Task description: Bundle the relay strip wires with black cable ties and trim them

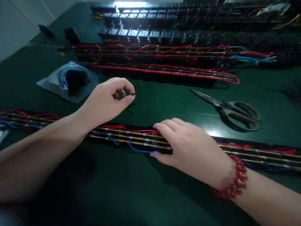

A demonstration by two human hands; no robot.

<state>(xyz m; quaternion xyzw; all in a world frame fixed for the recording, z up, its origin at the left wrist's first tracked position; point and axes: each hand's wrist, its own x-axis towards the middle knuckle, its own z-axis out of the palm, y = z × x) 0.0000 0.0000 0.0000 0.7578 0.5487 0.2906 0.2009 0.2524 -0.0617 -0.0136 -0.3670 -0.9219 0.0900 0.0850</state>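
Right now the left hand (pixel 107 102) hovers above the near strip, its thumb and forefinger pinched together on a small black piece (pixel 134 93), perhaps a tie, too small to tell for sure. The right hand (pixel 188 147), a red bead bracelet (pixel 236 177) on its wrist, lies flat on the long wired strip (pixel 131 139) that runs along the near side of the green table (pixel 164 103); its fingers are spread and pressing down, not closed on anything.

As for progress, that strip already carries red and blue wires along its metal rails, some looping loose just left of the right hand, so I judge the fastening there not yet done. Several similar strips (pixel 164 70) lie toward the far edge, with rows of black parts behind them, and they look wired. A pair of scissors (pixel 232 111) rests to the right, untouched, and a clear bag of black pieces (pixel 70 81) sits toward the left edge.

No brand, label or writing can be read anywhere.
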